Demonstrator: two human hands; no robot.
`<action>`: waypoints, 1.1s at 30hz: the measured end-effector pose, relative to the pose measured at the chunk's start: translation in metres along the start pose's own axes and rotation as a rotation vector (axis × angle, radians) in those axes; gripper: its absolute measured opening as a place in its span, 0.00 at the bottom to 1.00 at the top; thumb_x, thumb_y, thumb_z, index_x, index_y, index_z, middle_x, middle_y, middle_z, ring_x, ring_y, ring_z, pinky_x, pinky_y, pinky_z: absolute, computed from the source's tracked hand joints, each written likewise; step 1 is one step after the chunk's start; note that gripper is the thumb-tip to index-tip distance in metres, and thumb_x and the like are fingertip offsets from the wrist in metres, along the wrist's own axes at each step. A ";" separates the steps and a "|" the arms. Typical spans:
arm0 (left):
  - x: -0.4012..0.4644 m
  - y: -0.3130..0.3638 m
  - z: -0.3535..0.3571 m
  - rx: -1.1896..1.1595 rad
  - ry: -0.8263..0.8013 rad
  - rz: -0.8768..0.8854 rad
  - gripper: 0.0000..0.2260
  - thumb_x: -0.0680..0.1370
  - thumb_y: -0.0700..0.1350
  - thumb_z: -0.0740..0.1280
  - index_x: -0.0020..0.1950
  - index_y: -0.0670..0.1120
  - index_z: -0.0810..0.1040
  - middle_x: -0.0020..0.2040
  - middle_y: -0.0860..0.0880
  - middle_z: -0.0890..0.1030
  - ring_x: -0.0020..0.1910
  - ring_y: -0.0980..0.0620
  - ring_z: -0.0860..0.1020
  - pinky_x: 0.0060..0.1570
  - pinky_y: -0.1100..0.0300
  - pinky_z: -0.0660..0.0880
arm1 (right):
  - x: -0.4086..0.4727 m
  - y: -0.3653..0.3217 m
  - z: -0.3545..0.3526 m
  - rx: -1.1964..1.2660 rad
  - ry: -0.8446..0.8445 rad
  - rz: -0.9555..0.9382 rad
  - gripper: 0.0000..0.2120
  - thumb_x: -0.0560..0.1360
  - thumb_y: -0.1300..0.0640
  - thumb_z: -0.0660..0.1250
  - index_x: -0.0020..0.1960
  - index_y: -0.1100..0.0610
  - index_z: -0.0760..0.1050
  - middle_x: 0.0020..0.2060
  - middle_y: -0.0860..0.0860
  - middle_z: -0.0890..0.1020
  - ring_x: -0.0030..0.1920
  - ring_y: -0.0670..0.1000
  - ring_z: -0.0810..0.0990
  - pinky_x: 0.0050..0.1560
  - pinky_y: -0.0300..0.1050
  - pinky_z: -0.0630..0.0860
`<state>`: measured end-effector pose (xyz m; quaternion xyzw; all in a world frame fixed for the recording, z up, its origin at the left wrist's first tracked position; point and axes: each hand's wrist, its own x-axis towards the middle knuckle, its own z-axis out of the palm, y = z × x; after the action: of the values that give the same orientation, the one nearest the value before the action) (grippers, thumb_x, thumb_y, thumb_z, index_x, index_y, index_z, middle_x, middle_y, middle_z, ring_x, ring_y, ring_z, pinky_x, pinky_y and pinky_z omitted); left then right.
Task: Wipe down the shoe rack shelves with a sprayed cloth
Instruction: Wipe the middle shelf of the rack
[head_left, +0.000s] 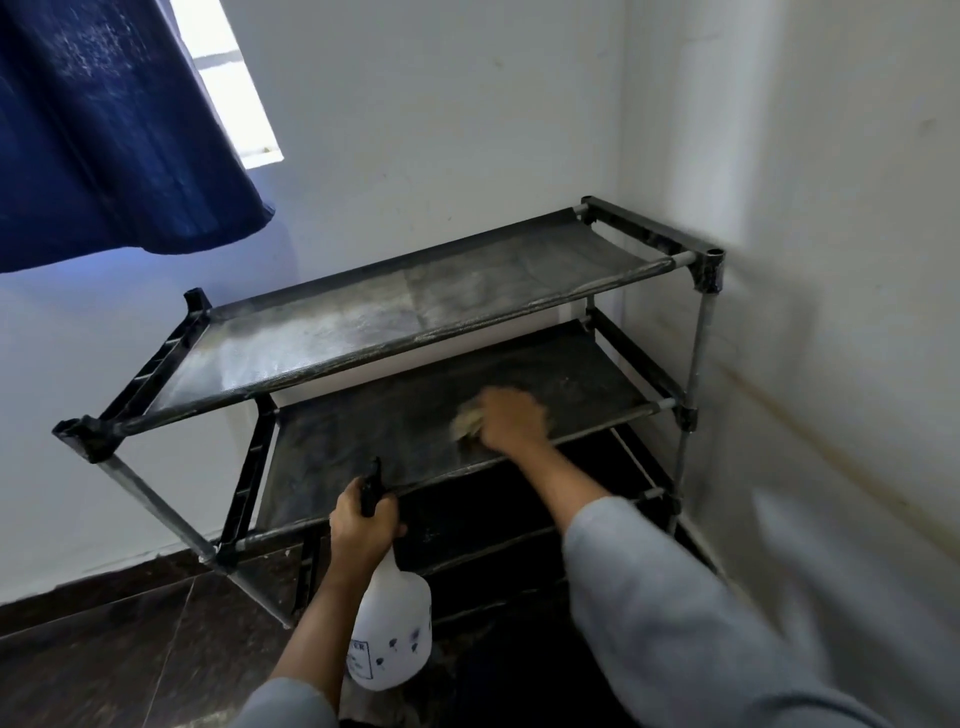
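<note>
One shoe rack (696, 322) with four shelves in view: the top shelf (363, 322), the second shelf (363, 431) and two darker ones below. One cloth (467, 422), one spray bottle (389, 629), two hands, one blue curtain (104, 130), one window (234, 83).

Blue curtain (104, 130) hangs far left, half covering a bright window (234, 88). White walls (415, 104) meet at the far right corner, over dark floor tiles (130, 639) near left.
</note>
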<state>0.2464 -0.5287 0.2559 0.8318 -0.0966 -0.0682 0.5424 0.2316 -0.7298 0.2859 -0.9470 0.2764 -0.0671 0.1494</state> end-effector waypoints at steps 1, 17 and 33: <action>-0.002 0.004 0.005 0.026 -0.026 0.031 0.03 0.77 0.34 0.63 0.50 0.39 0.74 0.34 0.45 0.78 0.23 0.57 0.78 0.26 0.67 0.75 | -0.007 -0.016 0.006 0.031 -0.080 -0.124 0.14 0.74 0.57 0.64 0.60 0.55 0.76 0.60 0.56 0.78 0.60 0.59 0.77 0.60 0.53 0.74; 0.003 0.016 0.036 -0.003 -0.131 -0.045 0.06 0.78 0.35 0.63 0.53 0.43 0.73 0.37 0.44 0.78 0.26 0.51 0.79 0.33 0.57 0.76 | 0.022 0.152 -0.059 -0.014 0.112 0.248 0.15 0.77 0.61 0.61 0.62 0.56 0.74 0.59 0.58 0.77 0.60 0.58 0.76 0.58 0.50 0.75; -0.017 0.079 0.114 -0.099 -0.382 0.164 0.04 0.78 0.37 0.65 0.51 0.43 0.78 0.38 0.43 0.80 0.25 0.54 0.78 0.28 0.67 0.75 | 0.009 0.156 -0.059 1.661 0.013 0.510 0.30 0.72 0.31 0.60 0.55 0.57 0.79 0.49 0.55 0.84 0.49 0.54 0.83 0.54 0.48 0.77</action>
<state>0.1979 -0.6565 0.2827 0.7653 -0.2614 -0.1851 0.5583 0.1485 -0.8745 0.2921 -0.4402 0.3427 -0.2170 0.8011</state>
